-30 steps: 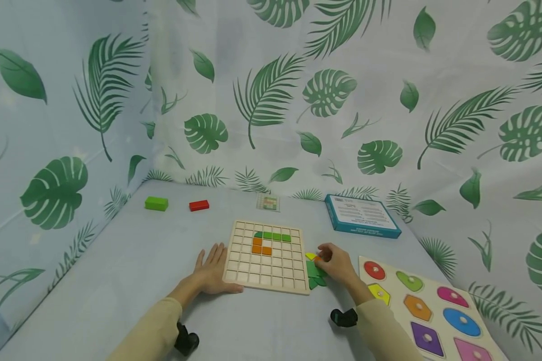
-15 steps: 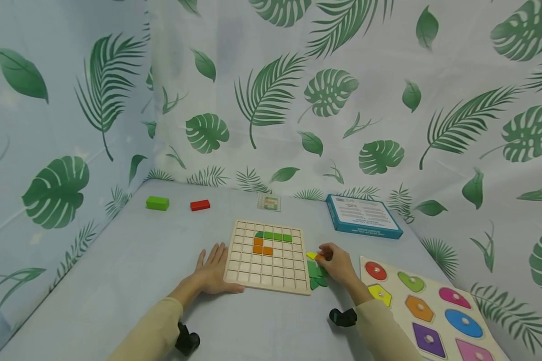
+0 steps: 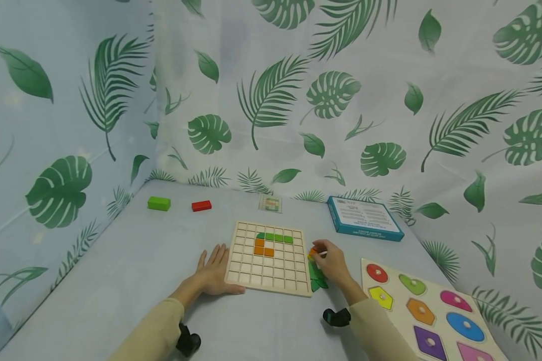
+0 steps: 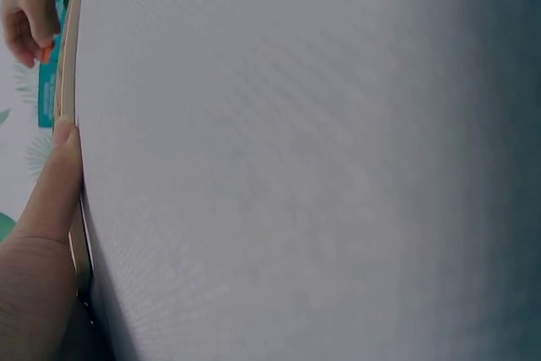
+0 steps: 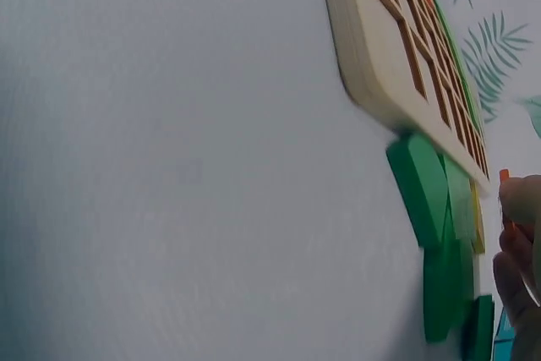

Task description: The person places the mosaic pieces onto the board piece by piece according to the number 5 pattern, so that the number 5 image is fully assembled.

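A wooden grid board (image 3: 271,278) lies in the middle of the table, with a row of green tiles (image 3: 275,237) and several orange tiles (image 3: 259,246) set in its cells. My left hand (image 3: 214,275) rests spread beside the board's left edge, thumb along the front corner; the left wrist view has the thumb (image 4: 56,183) against the board's side. Just right of the board, my right hand (image 3: 333,261) pinches a small orange tile (image 5: 505,177) between thumb and fingers. Below that hand lie loose green pieces (image 5: 420,192) and a yellow piece (image 5: 478,219), partly hidden in the head view.
Behind the board are a light green block (image 3: 159,203), a red block (image 3: 201,205) and a small pattern card (image 3: 270,203). A blue box (image 3: 366,218) lies at the back right. A knobbed shape puzzle (image 3: 399,296) is at the right, near the right forearm.
My right hand has lifted the orange tile off the loose pieces and shifted slightly toward the board's right edge. The left hand stays put.
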Demonstrator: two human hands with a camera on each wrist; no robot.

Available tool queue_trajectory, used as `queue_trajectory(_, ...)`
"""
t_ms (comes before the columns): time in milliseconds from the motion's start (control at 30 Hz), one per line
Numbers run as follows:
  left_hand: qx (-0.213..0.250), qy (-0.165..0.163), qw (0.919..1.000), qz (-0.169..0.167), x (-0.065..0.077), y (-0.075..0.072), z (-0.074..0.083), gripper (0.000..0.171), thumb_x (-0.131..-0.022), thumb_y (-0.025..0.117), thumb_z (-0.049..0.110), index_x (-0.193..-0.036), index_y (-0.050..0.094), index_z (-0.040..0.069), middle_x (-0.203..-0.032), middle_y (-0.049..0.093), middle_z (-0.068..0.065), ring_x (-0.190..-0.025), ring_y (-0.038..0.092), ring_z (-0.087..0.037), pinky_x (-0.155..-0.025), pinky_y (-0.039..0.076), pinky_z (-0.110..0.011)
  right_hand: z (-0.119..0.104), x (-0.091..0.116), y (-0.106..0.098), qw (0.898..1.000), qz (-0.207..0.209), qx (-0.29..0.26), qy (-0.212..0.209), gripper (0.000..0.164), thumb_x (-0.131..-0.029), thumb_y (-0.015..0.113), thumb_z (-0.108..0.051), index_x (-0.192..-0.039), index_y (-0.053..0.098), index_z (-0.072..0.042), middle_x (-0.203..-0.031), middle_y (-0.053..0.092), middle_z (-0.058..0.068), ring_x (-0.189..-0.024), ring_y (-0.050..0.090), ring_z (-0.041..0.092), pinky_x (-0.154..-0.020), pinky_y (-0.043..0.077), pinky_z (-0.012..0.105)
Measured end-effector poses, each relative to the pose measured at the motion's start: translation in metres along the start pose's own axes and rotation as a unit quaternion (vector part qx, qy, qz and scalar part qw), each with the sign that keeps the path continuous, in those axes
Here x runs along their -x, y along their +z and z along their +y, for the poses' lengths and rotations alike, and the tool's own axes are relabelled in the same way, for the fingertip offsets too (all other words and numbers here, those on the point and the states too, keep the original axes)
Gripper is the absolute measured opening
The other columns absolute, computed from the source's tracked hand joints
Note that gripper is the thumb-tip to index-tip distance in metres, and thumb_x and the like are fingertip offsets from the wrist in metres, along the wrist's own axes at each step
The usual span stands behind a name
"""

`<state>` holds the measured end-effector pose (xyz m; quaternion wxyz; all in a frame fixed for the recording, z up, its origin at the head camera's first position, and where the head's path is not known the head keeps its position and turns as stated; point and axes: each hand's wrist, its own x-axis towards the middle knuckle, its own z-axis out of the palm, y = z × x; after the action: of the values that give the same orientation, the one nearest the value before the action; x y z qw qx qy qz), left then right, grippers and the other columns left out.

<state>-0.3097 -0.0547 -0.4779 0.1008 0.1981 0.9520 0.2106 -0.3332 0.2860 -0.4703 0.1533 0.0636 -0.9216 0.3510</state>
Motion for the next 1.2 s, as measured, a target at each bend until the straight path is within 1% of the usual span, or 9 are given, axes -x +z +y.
queue_trajectory(100,-0.016,-0.001,0.9999,0.002,-0.007,0.008,-0.007,0.124,-0.069,0.059,0.077,-0.150,0.008,-0.002,-0.156,0.002,-0.020,-0.143,-0.005,-0.032,-0.108,-0.008,-0.055,-0.004,-0.002,0.005,1.000,0.003,-0.010,-0.017,0.027,-0.085,0.067,0.000,-0.111,0.060,0.004,-0.096,0.064,0.011,-0.092,0.060,0.024,-0.080,0.051,0.039)
queue_trajectory(200,-0.032,0.000,0.9994,0.012,-0.015,0.018,-0.015,0.126,-0.066,0.056,0.082,-0.151,0.008,0.001,-0.156,0.002,-0.017,-0.143,-0.005,-0.031,-0.108,-0.007,-0.054,-0.008,-0.003,0.011,1.000,0.001,-0.014,-0.028,0.027,-0.084,0.067,0.001,-0.110,0.061,0.003,-0.095,0.064,0.010,-0.091,0.060,0.023,-0.079,0.051,0.037)
queue_trajectory(300,-0.033,0.004,0.9992,0.021,-0.020,0.023,-0.020,0.127,-0.065,0.056,0.083,-0.151,0.009,0.001,-0.156,0.004,-0.017,-0.143,-0.004,-0.032,-0.108,-0.006,-0.055,-0.012,-0.004,0.016,0.999,-0.005,-0.015,-0.033,0.028,-0.083,0.067,0.002,-0.110,0.061,0.003,-0.095,0.064,0.009,-0.091,0.060,0.022,-0.080,0.051,0.037)
queue_trajectory(367,-0.027,0.003,0.9994,0.020,-0.018,0.021,-0.019,0.126,-0.066,0.057,0.081,-0.151,0.009,0.001,-0.156,0.004,-0.018,-0.143,-0.004,-0.032,-0.108,-0.007,-0.055,-0.016,-0.004,0.019,0.999,-0.008,-0.017,-0.037,0.028,-0.083,0.067,0.002,-0.110,0.060,0.003,-0.095,0.064,0.009,-0.091,0.060,0.023,-0.080,0.051,0.037)
queue_trajectory(533,-0.008,-0.002,0.9999,0.011,-0.007,0.011,-0.009,0.123,-0.069,0.062,0.074,-0.150,0.010,-0.002,-0.156,0.004,-0.019,-0.143,-0.004,-0.032,-0.108,-0.009,-0.054,-0.024,-0.003,0.027,0.999,-0.019,-0.025,-0.040,0.028,-0.084,0.067,0.002,-0.111,0.060,0.002,-0.098,0.064,0.009,-0.093,0.060,0.022,-0.081,0.051,0.036)
queue_trajectory(633,0.000,-0.002,0.9999,0.011,-0.005,0.007,-0.006,0.123,-0.068,0.064,0.073,-0.149,0.011,-0.003,-0.156,0.005,-0.020,-0.143,-0.004,-0.033,-0.108,-0.009,-0.054,-0.027,-0.004,0.030,0.998,-0.025,-0.026,-0.042,0.027,-0.085,0.067,0.001,-0.112,0.060,0.000,-0.099,0.064,0.008,-0.093,0.060,0.021,-0.081,0.051,0.034)
queue_trajectory(833,-0.001,0.001,1.0000,0.006,-0.004,0.003,-0.004,0.122,-0.070,0.064,0.072,-0.149,0.011,-0.003,-0.156,0.005,-0.020,-0.143,-0.004,-0.032,-0.108,-0.009,-0.053,-0.033,-0.009,0.039,0.996,-0.027,-0.029,-0.075,0.027,-0.084,0.068,0.001,-0.109,0.061,0.002,-0.096,0.064,0.008,-0.090,0.061,0.021,-0.076,0.052,0.033)
queue_trajectory(1067,0.001,0.002,1.0000,-0.005,-0.001,-0.001,-0.002,0.120,-0.071,0.063,0.071,-0.149,0.010,-0.003,-0.155,0.004,-0.021,-0.142,-0.003,-0.034,-0.109,-0.007,-0.054,-0.041,-0.013,0.051,0.996,-0.058,-0.029,-0.065,0.025,-0.086,0.067,-0.003,-0.110,0.061,-0.001,-0.097,0.063,0.003,-0.089,0.060,0.016,-0.076,0.051,0.030)
queue_trajectory(1200,-0.007,-0.003,1.0000,-0.001,0.000,-0.003,0.001,0.118,-0.072,0.065,0.069,-0.149,0.013,-0.004,-0.155,0.007,-0.021,-0.142,0.001,-0.034,-0.109,-0.003,-0.055,-0.045,-0.012,0.055,0.996,-0.060,-0.022,-0.059,0.025,-0.086,0.067,-0.003,-0.111,0.062,-0.003,-0.096,0.063,0.002,-0.087,0.060,0.016,-0.076,0.051,0.031)
